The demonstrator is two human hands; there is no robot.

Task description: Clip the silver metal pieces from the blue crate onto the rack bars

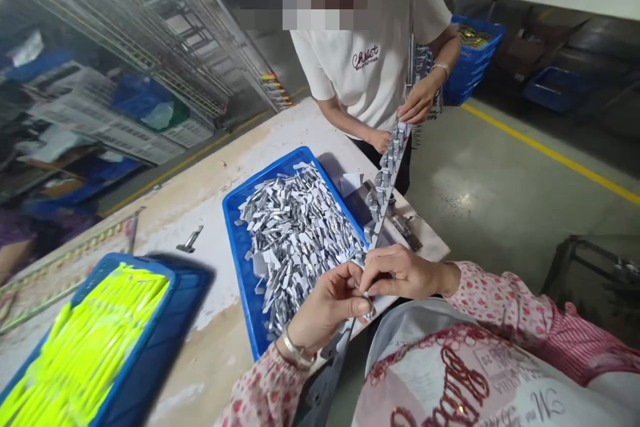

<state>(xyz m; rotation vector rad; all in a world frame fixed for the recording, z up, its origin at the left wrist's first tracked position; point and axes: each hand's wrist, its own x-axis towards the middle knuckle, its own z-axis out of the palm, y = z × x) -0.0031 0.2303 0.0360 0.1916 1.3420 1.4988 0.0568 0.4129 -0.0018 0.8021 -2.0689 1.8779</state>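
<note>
My left hand [327,303] and my right hand [403,272] meet at the near end of a long metal strip [387,177] that carries several small silver clips. Both hands are closed in a pinch on a small metal clip [367,294] at the strip. Just left of my hands a blue tray [240,240] holds a heap of silver metal pieces [295,227]. The strip runs away from me to a person in a white T-shirt, whose hands [417,103] hold its far end.
A second blue tray [150,353] with bright yellow sticks [85,340] sits at the near left of the worn white table [200,180]. A small metal part [190,240] lies between the trays. Blue crates [473,57] and a yellow floor line [550,153] lie beyond.
</note>
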